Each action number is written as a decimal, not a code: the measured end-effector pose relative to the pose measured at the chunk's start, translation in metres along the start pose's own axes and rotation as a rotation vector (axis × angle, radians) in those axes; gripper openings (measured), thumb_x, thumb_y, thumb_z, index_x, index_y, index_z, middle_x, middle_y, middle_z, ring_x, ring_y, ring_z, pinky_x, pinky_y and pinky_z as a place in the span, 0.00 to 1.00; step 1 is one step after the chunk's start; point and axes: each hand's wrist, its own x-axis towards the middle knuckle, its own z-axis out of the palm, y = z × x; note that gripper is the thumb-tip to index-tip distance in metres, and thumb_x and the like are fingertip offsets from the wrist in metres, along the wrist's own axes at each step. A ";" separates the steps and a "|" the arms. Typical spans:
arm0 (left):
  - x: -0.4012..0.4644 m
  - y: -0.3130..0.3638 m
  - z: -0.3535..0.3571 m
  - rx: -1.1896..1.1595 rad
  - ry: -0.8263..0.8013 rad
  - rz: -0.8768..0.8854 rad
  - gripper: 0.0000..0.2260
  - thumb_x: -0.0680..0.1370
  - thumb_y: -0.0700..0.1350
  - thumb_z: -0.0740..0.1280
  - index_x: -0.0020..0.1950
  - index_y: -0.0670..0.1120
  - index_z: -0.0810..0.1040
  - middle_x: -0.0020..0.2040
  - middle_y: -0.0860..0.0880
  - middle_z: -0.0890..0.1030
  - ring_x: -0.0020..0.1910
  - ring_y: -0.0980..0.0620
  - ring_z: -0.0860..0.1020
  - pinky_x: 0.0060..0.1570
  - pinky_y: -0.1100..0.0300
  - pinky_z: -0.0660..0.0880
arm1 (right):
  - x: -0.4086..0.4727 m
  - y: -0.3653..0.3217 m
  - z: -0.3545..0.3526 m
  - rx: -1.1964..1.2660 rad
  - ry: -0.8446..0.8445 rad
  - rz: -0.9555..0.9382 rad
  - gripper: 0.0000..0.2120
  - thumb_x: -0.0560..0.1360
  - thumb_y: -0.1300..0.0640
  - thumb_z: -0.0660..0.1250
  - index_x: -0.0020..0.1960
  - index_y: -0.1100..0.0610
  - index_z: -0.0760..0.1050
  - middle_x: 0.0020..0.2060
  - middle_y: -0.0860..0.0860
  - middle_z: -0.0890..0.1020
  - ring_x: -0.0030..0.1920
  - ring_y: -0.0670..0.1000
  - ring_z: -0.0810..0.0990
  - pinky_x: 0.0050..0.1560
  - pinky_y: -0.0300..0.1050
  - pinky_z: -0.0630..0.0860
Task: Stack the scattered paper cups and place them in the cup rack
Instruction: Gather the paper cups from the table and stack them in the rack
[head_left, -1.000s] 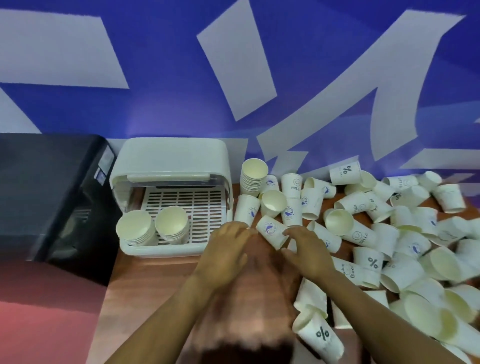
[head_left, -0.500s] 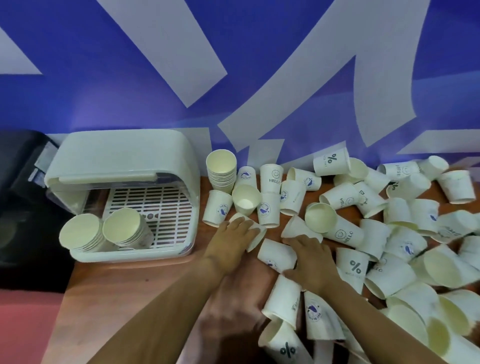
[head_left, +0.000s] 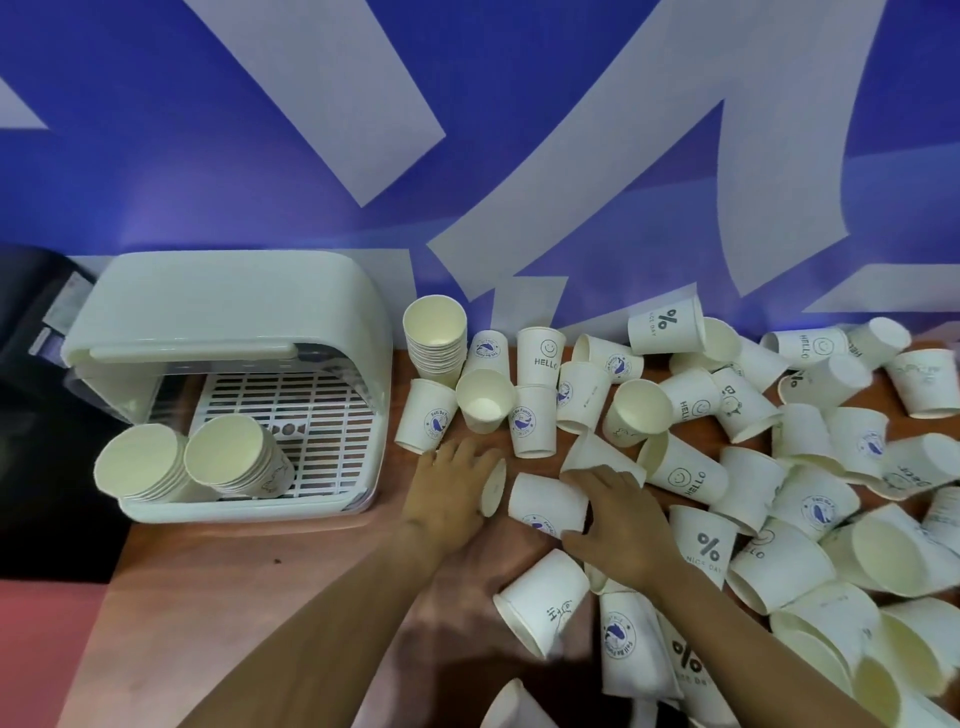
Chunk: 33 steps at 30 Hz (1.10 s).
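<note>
Many white paper cups (head_left: 748, 478) lie scattered over the right half of the wooden table (head_left: 249, 582). The white cup rack (head_left: 234, 322) stands at the left with its lid up; two cup stacks (head_left: 140, 467) (head_left: 234, 457) lie inside on the slotted tray. An upright stack (head_left: 436, 338) stands just right of the rack. My left hand (head_left: 452, 488) curls over a cup lying on its side, whose rim (head_left: 493, 488) shows at my fingertips. My right hand (head_left: 618, 519) grips another lying cup (head_left: 545, 504) between thumb and fingers, mouth toward the left hand's cup.
A black appliance (head_left: 36, 395) stands left of the rack. A blue and white wall (head_left: 467, 156) runs behind the table. Upright single cups (head_left: 535, 421) stand just beyond my hands. More cups (head_left: 618, 644) lie under my right forearm.
Both hands have reached forward onto two lying cups and taken hold of them. The camera view has swung right, so the rack sits further left.
</note>
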 end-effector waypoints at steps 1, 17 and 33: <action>-0.004 -0.001 -0.002 -0.052 0.007 -0.019 0.29 0.73 0.50 0.66 0.72 0.54 0.60 0.67 0.50 0.66 0.66 0.47 0.66 0.61 0.54 0.65 | 0.000 -0.002 -0.004 0.018 0.010 0.001 0.33 0.68 0.44 0.68 0.71 0.47 0.64 0.64 0.46 0.70 0.62 0.51 0.69 0.58 0.45 0.70; -0.116 -0.041 -0.049 -0.526 0.331 -0.148 0.33 0.70 0.54 0.71 0.71 0.52 0.62 0.65 0.53 0.68 0.61 0.51 0.70 0.57 0.55 0.73 | -0.022 -0.094 -0.031 0.356 0.273 -0.084 0.37 0.65 0.54 0.75 0.70 0.50 0.63 0.58 0.44 0.68 0.60 0.45 0.67 0.60 0.42 0.67; -0.201 -0.159 -0.108 -0.582 0.513 -0.291 0.30 0.68 0.53 0.74 0.67 0.54 0.66 0.63 0.53 0.67 0.61 0.50 0.70 0.56 0.53 0.72 | -0.025 -0.233 -0.022 0.328 0.198 -0.223 0.34 0.68 0.50 0.73 0.70 0.45 0.64 0.63 0.46 0.66 0.63 0.47 0.68 0.61 0.35 0.63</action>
